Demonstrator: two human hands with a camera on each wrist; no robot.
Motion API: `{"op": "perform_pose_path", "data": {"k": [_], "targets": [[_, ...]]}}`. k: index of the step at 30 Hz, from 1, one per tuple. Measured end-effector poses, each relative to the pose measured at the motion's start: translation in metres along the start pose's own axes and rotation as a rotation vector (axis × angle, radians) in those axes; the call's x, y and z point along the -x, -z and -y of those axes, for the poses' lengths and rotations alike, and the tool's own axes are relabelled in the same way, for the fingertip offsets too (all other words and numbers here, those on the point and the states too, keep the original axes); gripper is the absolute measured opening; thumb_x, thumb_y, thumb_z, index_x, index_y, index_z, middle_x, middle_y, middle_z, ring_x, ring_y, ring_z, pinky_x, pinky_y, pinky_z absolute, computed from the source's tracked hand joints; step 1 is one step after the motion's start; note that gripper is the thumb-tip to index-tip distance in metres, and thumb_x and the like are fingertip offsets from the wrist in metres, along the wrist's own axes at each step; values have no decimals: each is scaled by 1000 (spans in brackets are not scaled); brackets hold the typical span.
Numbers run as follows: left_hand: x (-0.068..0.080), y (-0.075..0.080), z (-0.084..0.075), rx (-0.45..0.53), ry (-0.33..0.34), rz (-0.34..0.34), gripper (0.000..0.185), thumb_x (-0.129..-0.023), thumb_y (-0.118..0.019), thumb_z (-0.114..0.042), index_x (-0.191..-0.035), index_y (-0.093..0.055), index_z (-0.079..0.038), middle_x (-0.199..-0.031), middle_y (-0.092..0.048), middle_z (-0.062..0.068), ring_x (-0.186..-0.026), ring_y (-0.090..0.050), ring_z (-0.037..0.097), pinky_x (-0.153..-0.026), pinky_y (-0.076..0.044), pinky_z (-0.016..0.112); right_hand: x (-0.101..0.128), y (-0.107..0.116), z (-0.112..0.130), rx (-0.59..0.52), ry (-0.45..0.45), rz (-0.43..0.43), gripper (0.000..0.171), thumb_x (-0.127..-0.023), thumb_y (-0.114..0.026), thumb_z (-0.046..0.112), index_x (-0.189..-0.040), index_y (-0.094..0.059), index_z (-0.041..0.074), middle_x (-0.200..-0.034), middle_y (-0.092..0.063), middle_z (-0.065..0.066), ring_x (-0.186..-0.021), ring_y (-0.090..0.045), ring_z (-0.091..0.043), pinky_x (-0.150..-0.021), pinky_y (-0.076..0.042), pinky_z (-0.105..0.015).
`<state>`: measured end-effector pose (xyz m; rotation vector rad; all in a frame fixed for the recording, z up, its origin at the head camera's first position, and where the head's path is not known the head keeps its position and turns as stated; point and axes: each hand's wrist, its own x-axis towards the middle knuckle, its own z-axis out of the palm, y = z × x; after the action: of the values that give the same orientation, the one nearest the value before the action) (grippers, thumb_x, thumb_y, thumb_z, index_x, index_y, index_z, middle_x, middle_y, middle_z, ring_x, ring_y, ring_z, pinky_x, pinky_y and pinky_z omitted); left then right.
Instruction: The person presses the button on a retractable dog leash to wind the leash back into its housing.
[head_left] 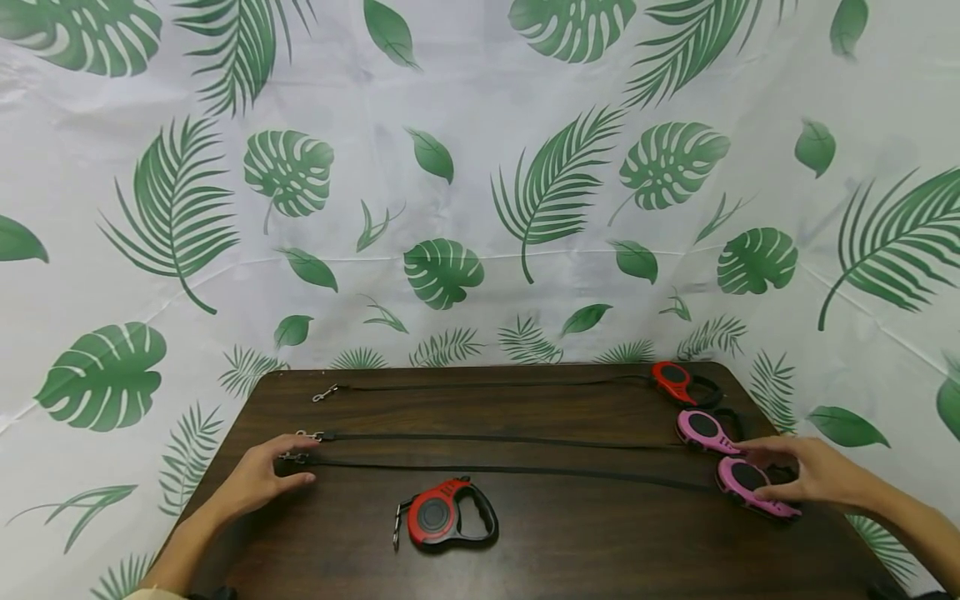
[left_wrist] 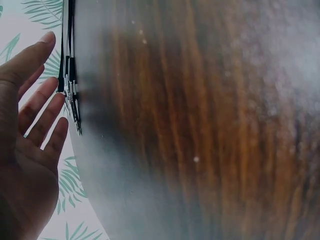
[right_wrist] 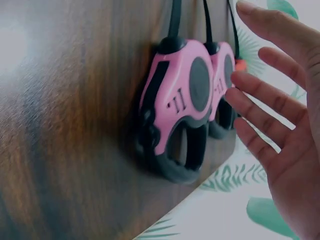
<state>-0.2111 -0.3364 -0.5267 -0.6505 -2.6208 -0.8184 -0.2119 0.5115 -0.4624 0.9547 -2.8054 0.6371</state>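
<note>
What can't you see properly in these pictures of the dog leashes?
- Head view: whether the right hand touches the nearest pink leash; its fingers cover that side.
- Head view: the clip by the left hand is too small to make out.
- Left wrist view: the table is blurred.
- Right wrist view: the far red leash is almost hidden behind the pink ones.

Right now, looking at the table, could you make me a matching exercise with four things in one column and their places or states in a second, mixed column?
Things:
1. red leash with retracted cord
2. red leash at the far edge
3. nearest pink leash
4. left hand

Places or states:
A. under the right hand
B. beside the metal clips of two cords
C. alone at the near middle of the table
D. cord stretched leftward along the far edge

Pairs: 1-C, 2-D, 3-A, 4-B
</note>
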Motion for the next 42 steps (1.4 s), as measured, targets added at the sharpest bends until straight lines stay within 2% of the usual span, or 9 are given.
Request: {"op": "perform_pose_path", "data": {"k": [3,7,12,15,17,24,32,42], "targets": [[1,0,3,-12,-5,-5,52,-75,-97,-17,-122,-76,-7,-120,-76,10,-113,-69,41,-93,-56,31,5,-1,-3,-3,3,2,61,-73,-98,20,-126,-73,5,-105,-71,22,-89,-69,-2,-72,-53,-14],[1,-3,7,-35,-35,-12,54,-72,-98,-18,-120,-76,-9,-116,-77,7,-106,-72,34,-88,-58,39,10,-1,-9,-8,-8,40,61,-76,-96,19,-130,-71,6,-104,-73,18,-89,-69,-2,-72,-56,-18],[1,-5,11,-38,-40,-17,53,-72,-99,-18,-119,-76,-12,-116,-76,5,-106,-72,33,-90,-56,31,17,-3,-15,62,-25,53,63,-74,-98,25,-129,-72,10,-98,-71,20,-85,-67,1,-71,-54,-17],[2,-5,12,-42,-40,-17,52,-72,-99,-16,-118,-76,-12,-115,-77,4,-106,-72,32,-89,-56,31,22,-6,-18,87,-14,14,65,-69,-100,27,-127,-73,13,-95,-70,22,-83,-67,2,-71,-50,-11],[2,-5,12,-52,-45,-16,51,-72,-98,-15,-118,-77,-11,-114,-77,4,-105,-72,32,-88,-58,36,24,-8,-19,101,-2,-17,68,-66,-102,28,-126,-74,15,-93,-69,22,-82,-65,2,-72,-47,-8],[2,-5,14,-68,-60,-8,47,-72,-98,-13,-114,-78,-9,-114,-76,7,-103,-72,32,-83,-59,47,31,-14,-27,126,17,-72,72,-60,-104,30,-124,-75,16,-88,-66,20,-78,-61,4,-70,-44,-4],[2,-5,19,-90,-57,-24,41,-73,-96,-12,-110,-79,-10,-109,-76,4,-99,-71,31,-81,-58,49,37,-19,-28,143,-52,0,68,-65,-102,34,-123,-73,11,-88,-65,22,-77,-60,5,-62,-53,-23],[-2,-6,17,-75,-26,-8,33,-77,-94,-11,-107,-81,-10,-102,-75,1,-97,-70,31,-82,-56,51,41,-30,-31,196,-49,-28,76,-61,-103,40,-124,-72,11,-86,-63,26,-76,-58,6,-60,-50,-27]]}}
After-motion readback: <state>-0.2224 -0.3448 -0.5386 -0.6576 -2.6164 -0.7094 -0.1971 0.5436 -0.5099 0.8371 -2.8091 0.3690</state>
